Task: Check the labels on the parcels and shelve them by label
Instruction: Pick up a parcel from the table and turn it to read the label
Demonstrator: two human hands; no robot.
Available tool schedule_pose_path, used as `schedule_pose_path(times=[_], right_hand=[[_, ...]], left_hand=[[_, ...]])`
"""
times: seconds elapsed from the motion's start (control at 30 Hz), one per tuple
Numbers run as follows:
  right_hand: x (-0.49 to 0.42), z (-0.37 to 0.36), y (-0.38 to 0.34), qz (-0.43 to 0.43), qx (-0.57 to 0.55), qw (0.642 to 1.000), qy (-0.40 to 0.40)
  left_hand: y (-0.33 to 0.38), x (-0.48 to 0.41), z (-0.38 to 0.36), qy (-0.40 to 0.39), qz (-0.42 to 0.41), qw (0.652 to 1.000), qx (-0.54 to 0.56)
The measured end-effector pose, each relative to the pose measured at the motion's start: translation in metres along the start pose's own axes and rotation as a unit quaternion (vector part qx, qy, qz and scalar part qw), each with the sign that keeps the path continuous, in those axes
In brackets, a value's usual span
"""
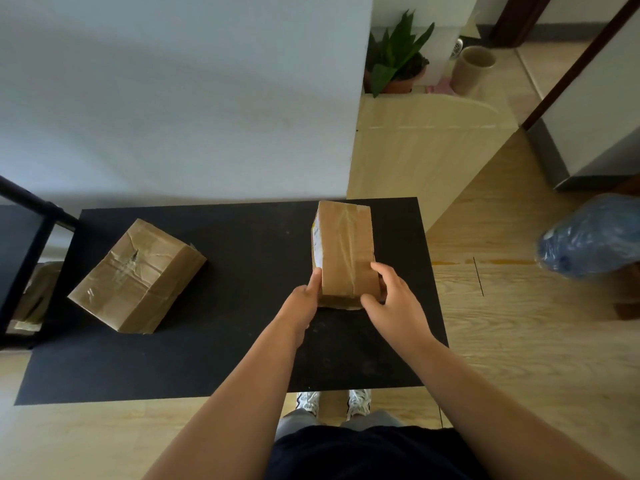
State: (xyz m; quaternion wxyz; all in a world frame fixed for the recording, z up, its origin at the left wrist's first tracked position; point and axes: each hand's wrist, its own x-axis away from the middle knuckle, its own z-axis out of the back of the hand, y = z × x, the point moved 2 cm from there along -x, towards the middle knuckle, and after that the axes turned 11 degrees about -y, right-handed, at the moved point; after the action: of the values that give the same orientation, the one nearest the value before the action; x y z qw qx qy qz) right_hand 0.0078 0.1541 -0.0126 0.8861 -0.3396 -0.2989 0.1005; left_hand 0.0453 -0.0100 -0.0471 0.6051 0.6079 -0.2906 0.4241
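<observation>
Parcel, brown taped cardboard box [346,251], stood on edge on matte black tabletop [242,341]. L hand [301,303] thumb on its left face, R hand [394,299] fingers wrapping near-right corner; both closed on it. White label strip just above L thumb. 2nd crumpled brown box [136,275] well left of grip.

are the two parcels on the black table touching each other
Apart. The head view shows a wide strip of bare black table between the left parcel and the right parcel, which both hands grip.
</observation>
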Motion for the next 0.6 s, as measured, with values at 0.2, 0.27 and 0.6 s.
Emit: schedule_pose_path(times=[0.2, 0.27, 0.6], right_hand=[[-0.005, -0.005, 0.0, -0.028, -0.091, 0.995, -0.02], [-0.005, -0.007, 0.0, -0.029, -0.095, 0.995, -0.024], [-0.01, -0.011, 0.009, -0.081, -0.086, 0.991, -0.058]], left_hand=[[0.005, 0.005, 0.013, 0.055, -0.087, 0.995, 0.009], [0.004, 0.008, 0.014, 0.08, -0.106, 0.991, 0.005], [-0.011, 0.022, 0.01, 0.19, -0.167, 0.966, -0.063]])
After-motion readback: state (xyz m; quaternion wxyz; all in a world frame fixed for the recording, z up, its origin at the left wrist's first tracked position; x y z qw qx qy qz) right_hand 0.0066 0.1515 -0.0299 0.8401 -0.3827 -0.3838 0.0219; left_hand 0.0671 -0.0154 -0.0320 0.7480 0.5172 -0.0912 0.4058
